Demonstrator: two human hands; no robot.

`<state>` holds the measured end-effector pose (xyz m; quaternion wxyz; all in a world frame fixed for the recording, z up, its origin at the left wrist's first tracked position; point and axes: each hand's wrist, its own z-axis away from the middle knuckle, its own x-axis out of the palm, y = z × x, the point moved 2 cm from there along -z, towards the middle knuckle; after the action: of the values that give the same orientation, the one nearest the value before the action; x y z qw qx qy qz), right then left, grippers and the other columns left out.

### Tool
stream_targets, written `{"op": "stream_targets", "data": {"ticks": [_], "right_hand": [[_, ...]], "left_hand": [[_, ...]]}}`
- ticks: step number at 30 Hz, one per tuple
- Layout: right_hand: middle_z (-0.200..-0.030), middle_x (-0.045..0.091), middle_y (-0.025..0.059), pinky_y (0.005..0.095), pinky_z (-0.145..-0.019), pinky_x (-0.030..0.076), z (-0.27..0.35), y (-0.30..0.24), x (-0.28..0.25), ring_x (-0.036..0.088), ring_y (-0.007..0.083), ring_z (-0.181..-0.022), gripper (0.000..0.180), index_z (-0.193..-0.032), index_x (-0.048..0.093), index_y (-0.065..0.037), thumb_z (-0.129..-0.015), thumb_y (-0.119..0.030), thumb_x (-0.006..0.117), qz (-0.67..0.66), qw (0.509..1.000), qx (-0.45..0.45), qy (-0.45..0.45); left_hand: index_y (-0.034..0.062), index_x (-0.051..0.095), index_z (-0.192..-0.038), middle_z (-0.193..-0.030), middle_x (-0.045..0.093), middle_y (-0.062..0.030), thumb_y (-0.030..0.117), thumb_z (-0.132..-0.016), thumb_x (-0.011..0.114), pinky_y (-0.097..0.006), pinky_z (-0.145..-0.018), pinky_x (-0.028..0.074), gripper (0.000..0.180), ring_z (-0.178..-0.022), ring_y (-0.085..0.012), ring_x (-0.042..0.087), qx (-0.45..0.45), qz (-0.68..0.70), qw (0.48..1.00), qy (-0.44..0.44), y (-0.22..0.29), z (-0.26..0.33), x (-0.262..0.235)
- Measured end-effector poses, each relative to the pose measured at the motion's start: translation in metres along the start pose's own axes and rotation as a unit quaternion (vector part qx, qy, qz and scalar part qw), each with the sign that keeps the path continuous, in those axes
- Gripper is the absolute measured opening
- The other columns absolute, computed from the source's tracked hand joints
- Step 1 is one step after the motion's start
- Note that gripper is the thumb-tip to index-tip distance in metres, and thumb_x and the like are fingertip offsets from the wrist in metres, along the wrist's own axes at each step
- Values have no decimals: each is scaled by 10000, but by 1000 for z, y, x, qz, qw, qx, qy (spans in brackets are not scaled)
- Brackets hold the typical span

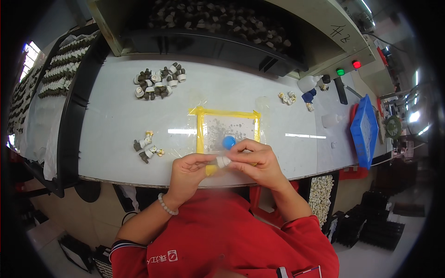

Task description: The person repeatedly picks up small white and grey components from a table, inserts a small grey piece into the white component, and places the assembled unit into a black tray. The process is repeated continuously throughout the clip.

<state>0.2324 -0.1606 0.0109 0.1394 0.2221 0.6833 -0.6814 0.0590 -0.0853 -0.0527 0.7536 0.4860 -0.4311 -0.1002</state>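
Note:
Fingertips of both my hands come together over the table's near edge around a small white rounded part [223, 161]. My left hand [189, 172] pinches it from the left, and my right hand [259, 163] grips it from the right. Something yellow [211, 170] shows under the left fingertips; what it is I cannot tell. Just beyond the right fingers sits a round blue piece [229, 142], inside a rectangle of yellow tape [227, 112] on the spotted tabletop. Fingers hide the near side of the white part.
A few white-and-dark parts [147, 147] lie to the left, with a larger pile [157, 82] behind them. A black tray [199, 44] of similar parts stands at the back. On the right are white bottles [308, 84] and a blue tray [364, 132]; a filled rack [69, 106] stands far left.

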Motion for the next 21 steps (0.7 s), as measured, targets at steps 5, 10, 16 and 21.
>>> {"op": "stream_targets", "data": {"ticks": [5, 10, 16, 21], "right_hand": [[-926, 644, 71, 296, -724, 482, -2, 3, 0, 614, 211, -831, 235, -1002, 680, -23, -799, -142, 692, -68, 997, 3, -28], [-942, 645, 104, 324, -744, 484, 2, 12, -24, 616, 245, -850, 195, -967, 672, 5, -797, -90, 659, -15, 998, 2, -55], [-960, 633, 111, 315, -722, 479, 14, 86, -145, 612, 209, -801, 208, -977, 662, -23, -775, -68, 651, 323, 893, 71, 306], [-955, 619, 155, 371, -724, 475, 22, 137, -186, 601, 304, -805, 210, -956, 629, -24, -752, -72, 633, 405, 849, 150, 305]], "left_hand": [[-77, 580, -1047, -981, 647, -190, -63, -854, 570, -348, -767, 576, 194, -860, -263, 667, -11, -17, 1000, 3, 0, 1, 0], [-67, 589, -1005, -991, 626, -181, -66, -788, 621, -335, -719, 549, 219, -831, -265, 649, 45, -217, 975, -21, 21, 18, 5], [-35, 611, -979, -937, 559, -180, -49, -645, 672, -434, -732, 462, 340, -833, -359, 542, 328, -667, 669, 26, 59, 45, -39], [-30, 613, -994, -980, 526, -189, -25, -636, 689, -435, -767, 448, 365, -888, -366, 511, 313, -712, 624, 78, 75, 36, -51]]}}
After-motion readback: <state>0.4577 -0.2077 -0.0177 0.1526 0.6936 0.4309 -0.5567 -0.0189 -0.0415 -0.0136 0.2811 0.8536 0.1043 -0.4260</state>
